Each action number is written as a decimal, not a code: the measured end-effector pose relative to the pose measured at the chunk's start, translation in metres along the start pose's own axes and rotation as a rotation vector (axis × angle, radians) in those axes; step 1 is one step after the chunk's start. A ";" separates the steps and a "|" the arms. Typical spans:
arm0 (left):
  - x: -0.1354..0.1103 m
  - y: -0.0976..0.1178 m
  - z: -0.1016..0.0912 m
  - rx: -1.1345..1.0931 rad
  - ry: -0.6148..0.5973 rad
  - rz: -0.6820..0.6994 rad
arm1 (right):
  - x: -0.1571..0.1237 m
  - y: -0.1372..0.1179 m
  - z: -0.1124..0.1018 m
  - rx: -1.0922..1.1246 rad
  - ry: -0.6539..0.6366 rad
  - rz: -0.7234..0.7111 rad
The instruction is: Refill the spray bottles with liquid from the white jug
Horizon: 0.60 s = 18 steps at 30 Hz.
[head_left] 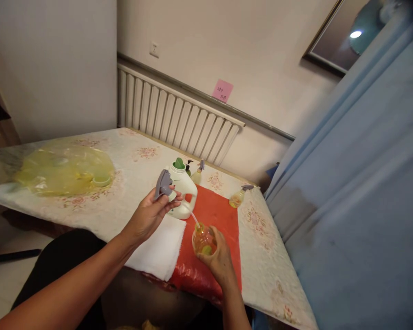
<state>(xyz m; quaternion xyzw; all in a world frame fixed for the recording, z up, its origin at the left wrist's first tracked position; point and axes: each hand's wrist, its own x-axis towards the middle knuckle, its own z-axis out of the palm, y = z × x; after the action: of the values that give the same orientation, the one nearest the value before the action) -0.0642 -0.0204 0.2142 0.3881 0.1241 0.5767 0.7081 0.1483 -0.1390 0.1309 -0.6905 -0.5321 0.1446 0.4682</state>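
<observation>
Spray head off, tube at the bottle's mouth

From my end, the left hand [154, 204] is closed on the spray head [163, 184], and the right hand [220, 256] is wrapped around the tilted bottle [202, 239], held over the red mat [223, 217]. The tube [194, 218] reaches the bottle's mouth; I can't tell how far in it goes. I'd judge this bottle part-way: some liquid seems to be inside, but the head isn't seated on the neck. Behind, the jug [188, 185] stands with a green piece in its mouth. Two other sprayers [237, 199] already have their heads on.
</observation>
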 end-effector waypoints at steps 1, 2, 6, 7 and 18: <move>-0.002 -0.002 0.001 0.013 -0.007 -0.002 | 0.000 -0.001 0.000 -0.005 -0.005 0.006; -0.005 -0.005 0.002 0.031 -0.020 -0.002 | -0.001 -0.002 0.001 -0.012 -0.006 0.008; -0.014 -0.018 0.003 0.160 -0.111 -0.059 | -0.002 -0.006 0.005 -0.045 0.011 0.014; -0.016 -0.022 0.003 0.204 -0.127 -0.082 | -0.002 -0.006 0.007 -0.049 0.011 0.016; -0.022 -0.052 -0.005 0.329 -0.109 -0.246 | -0.004 -0.023 0.019 0.042 -0.063 -0.047</move>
<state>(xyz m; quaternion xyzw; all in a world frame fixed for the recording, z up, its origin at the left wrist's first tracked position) -0.0362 -0.0403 0.1685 0.5110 0.2245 0.4359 0.7060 0.1192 -0.1333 0.1381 -0.6628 -0.5596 0.1661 0.4689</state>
